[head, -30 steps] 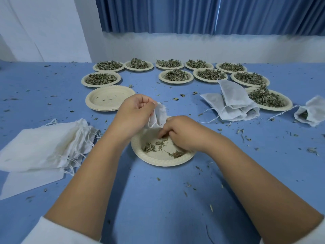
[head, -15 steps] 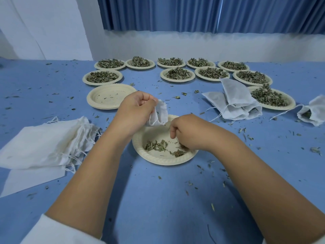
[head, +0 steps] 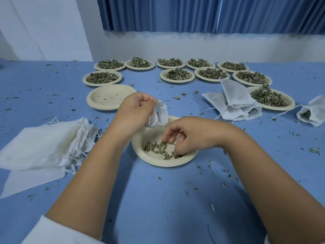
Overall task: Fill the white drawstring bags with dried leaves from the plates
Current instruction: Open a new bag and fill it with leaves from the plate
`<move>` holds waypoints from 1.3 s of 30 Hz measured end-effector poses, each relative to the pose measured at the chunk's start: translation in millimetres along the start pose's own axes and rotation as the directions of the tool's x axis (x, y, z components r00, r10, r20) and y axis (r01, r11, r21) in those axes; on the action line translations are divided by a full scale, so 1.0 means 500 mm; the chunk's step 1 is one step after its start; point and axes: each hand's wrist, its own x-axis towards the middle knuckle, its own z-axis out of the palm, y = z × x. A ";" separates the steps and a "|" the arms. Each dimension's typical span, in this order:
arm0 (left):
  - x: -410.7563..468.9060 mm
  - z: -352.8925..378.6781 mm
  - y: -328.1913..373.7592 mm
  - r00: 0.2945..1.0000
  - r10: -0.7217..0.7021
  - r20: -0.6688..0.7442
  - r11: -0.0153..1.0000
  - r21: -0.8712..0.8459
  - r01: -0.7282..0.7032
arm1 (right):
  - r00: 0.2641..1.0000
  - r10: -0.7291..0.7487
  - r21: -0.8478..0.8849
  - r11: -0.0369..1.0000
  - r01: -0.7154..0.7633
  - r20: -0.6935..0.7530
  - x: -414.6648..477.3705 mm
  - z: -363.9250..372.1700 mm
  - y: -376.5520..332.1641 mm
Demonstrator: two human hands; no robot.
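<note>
Dried leaves [head: 156, 148] lie thinly scattered in the nearest plate [head: 163, 163], directly under the right hand [head: 191, 136]. That hand's fingers are loosely bent, apart from the thumb, with their tips touching the leaves. Just beyond the plate's far rim, the left hand [head: 135, 110] pinches a small white drawstring bag [head: 161, 113] at its top, so the bag hangs above the rim, close to the right hand's fingers.

A stack of flat empty bags [head: 44, 147] rests on the blue surface [head: 158, 199] to the left. Leaf crumbs dot the surface. Farther back sits a stack of empty plates [head: 109, 97]. To the right is a pile of filled bags [head: 233, 103], and one more bag [head: 313, 113] lies near the edge. Behind them, plates heaped with leaves [head: 269, 97] stand in rows before a blue curtain [head: 211, 13].
</note>
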 end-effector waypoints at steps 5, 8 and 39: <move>0.000 0.000 0.003 1.000 0.001 -0.002 1.000 -0.003 -0.001 | 0.992 -0.073 0.106 0.991 0.084 -0.107 0.025 0.030 -0.011; 0.001 -0.002 0.003 1.000 -0.002 -0.013 1.000 -0.009 0.002 | 0.985 -0.108 0.138 0.982 0.127 -0.137 0.020 0.019 -0.010; 0.002 -0.010 0.003 0.999 0.009 -0.039 0.999 -0.039 -0.011 | 0.936 -0.176 0.074 0.975 0.208 -0.306 0.037 0.020 0.011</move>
